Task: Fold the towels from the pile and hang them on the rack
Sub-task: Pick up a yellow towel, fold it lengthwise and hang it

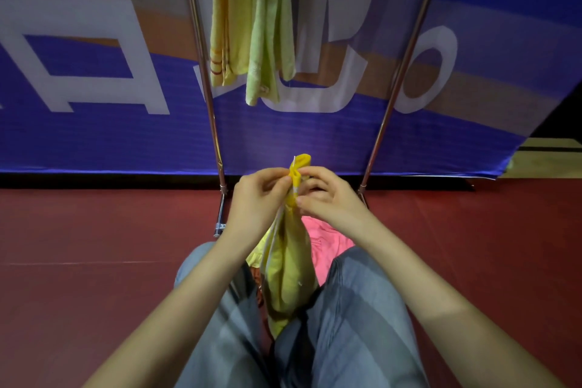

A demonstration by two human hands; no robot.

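A yellow towel hangs bunched between my knees, its top edge raised in front of me. My left hand pinches that top edge from the left. My right hand pinches it from the right, fingers curled round the folded corner. A pink towel and a bit of another yellow cloth lie in the pile on the floor behind the hanging towel. The metal rack stands ahead; a yellow towel and a light green towel hang from it side by side.
My legs in grey trousers fill the lower middle. The floor is dark red. A blue banner with large white shapes stands behind the rack. The rack's right pole slants down to a foot near my right hand.
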